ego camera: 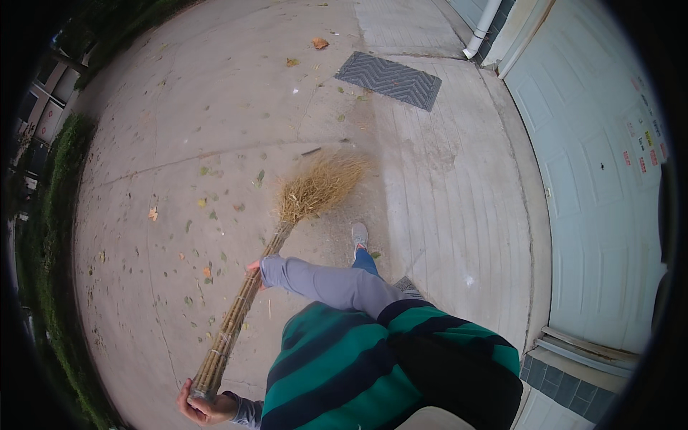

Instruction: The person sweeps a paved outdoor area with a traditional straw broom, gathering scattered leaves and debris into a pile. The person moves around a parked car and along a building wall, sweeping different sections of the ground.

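Note:
A long straw broom [236, 317] with a bundled stalk handle slants across the ground in front of me. Wire ties ring its handle, and its wide brush head [317, 188] rests on or just above the concrete, its tips blurred. My left hand [201, 406] grips the handle's butt end, low in the picture. Farther up, my right hand [256, 270] is wrapped around the handle below the brush; the sleeve hides part of it. Fallen leaves [153, 213] lie scattered on the pavement left of the broom, and a thin dark stick [310, 152] is just beyond the bristles.
A grey chevron doormat [389, 80] lies ahead on the concrete. On the right stand a pale panelled garage door [580, 177] and a white downpipe [484, 27]. A hedge [59, 226] borders the left side. My shoe [360, 234] is near the brush; another mat [408, 287] is partly hidden.

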Tool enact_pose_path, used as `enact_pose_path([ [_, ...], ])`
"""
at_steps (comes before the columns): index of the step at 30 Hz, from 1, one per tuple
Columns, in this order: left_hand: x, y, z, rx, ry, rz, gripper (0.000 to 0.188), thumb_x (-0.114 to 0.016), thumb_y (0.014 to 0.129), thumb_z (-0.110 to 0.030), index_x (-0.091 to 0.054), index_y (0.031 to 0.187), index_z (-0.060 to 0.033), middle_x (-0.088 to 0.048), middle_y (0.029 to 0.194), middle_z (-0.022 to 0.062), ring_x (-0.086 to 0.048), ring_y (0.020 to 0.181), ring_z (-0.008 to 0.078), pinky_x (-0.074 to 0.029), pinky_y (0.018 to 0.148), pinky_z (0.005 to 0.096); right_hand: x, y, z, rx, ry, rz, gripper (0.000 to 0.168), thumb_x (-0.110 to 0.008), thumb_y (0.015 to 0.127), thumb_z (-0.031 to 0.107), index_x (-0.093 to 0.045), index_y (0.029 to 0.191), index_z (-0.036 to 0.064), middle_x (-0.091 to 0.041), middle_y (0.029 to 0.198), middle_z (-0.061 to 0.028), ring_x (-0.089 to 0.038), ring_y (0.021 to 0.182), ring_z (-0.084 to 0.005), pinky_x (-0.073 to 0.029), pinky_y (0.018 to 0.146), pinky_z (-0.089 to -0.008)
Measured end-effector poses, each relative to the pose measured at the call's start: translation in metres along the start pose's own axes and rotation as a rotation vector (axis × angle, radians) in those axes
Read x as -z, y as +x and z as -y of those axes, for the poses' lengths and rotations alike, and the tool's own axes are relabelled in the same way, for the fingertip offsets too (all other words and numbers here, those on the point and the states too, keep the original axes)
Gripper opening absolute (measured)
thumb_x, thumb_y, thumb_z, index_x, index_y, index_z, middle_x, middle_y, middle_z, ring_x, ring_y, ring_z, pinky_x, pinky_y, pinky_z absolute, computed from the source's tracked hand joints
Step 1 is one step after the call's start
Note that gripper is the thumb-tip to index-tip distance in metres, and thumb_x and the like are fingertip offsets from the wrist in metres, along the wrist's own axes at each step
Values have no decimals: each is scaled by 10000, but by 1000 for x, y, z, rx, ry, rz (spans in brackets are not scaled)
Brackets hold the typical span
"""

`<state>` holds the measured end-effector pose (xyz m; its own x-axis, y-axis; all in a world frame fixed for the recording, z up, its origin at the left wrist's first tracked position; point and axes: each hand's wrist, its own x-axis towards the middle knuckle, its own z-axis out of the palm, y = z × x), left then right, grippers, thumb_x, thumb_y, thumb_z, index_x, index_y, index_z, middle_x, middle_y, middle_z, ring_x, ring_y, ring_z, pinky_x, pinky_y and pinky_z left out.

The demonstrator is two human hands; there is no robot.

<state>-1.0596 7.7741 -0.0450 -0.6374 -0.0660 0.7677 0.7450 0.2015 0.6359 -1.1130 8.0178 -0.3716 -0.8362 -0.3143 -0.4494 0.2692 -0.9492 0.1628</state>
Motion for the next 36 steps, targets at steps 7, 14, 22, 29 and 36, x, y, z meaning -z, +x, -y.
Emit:
enact_pose_path([
  [7,-86,52,-15,-225,48,-126,387,-381,883,-267,-549,941,77,-569,857,181,-571,800,282,-465,752,373,-105,-69,92,140,6,-61,154,-639,823,178,-579,904,62,-636,900,-76,-615,843,-227,-498,784,-464],
  [14,-190,43,27,215,-66,-64,401,-382,894,-304,-541,952,59,-559,863,160,-554,803,248,-459,721,337,-25,-114,153,320,-42,-186,201,-596,828,283,-578,897,95,-634,846,-78,-616,778,-261,-492,705,-452],
  [22,-302,1,3,372,-143,83,268,-471,882,-233,-546,970,9,-580,868,145,-550,806,209,-448,749,325,68,-143,257,656,-1693,-341,544,-795,556,265,-569,1002,49,-636,875,-77,-605,779,-189,-483,699,-311],
  [29,-343,-13,-47,14,52,-80,294,-440,839,-201,-531,965,48,-569,856,173,-555,815,264,-448,750,368,-28,-102,347,26,-366,30,315,-705,757,269,-590,977,75,-619,1002,-95,-593,868,-202,-464,830,-344],
  [36,-388,56,21,-261,9,-266,366,-417,814,-256,-551,921,67,-566,841,193,-563,784,298,-449,758,398,-125,-63,390,188,-56,-109,179,-635,816,251,-617,907,97,-650,882,-60,-614,801,-235,-495,716,-434],
])
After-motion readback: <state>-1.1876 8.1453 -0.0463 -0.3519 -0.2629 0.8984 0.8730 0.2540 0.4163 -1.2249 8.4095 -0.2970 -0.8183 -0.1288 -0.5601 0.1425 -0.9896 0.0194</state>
